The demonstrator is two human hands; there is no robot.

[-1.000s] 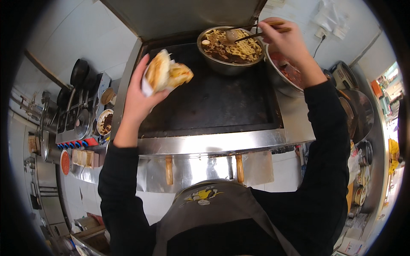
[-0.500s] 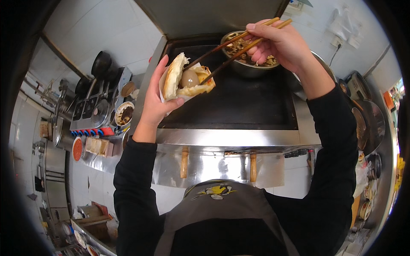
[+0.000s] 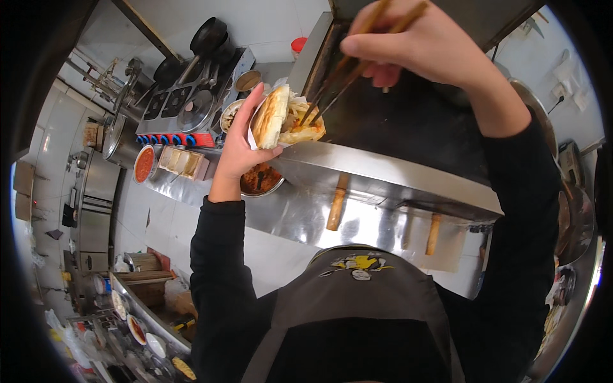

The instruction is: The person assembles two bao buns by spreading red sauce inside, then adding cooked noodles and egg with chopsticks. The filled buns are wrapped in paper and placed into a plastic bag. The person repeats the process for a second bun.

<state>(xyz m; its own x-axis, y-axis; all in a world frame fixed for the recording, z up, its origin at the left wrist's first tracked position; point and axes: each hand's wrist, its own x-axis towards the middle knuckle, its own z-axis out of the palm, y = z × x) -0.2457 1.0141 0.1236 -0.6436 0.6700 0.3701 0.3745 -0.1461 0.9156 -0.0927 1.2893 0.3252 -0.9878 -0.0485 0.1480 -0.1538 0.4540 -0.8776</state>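
My left hand (image 3: 241, 150) is wrapped around a split flatbread (image 3: 273, 118) in white paper, its browned crust turned toward the thumb side and its opening facing right. My right hand (image 3: 415, 48) grips a pair of dark-tipped wooden chopsticks (image 3: 341, 73). Their tips reach into the bread's opening and touch the yellowish filling (image 3: 303, 129). The brown egg between the halves is mostly hidden now. Beneath my left hand stands a pot of reddish-brown food (image 3: 260, 180). To the right of the bread lies a dark griddle (image 3: 408, 121).
A steel griddle edge (image 3: 396, 169) runs below my hands, with wooden handles (image 3: 337, 204) under it. Left of my left hand are a stove with blue knobs (image 3: 175, 140), a bowl of red sauce (image 3: 145, 163) and a divided box (image 3: 182, 163). Pans (image 3: 209, 37) stand behind the stove.
The view has swung left. The bread, in my left hand, has moved off the griddle toward the pot. The chopsticks now reach more steeply into the bread, and the egg shows less.
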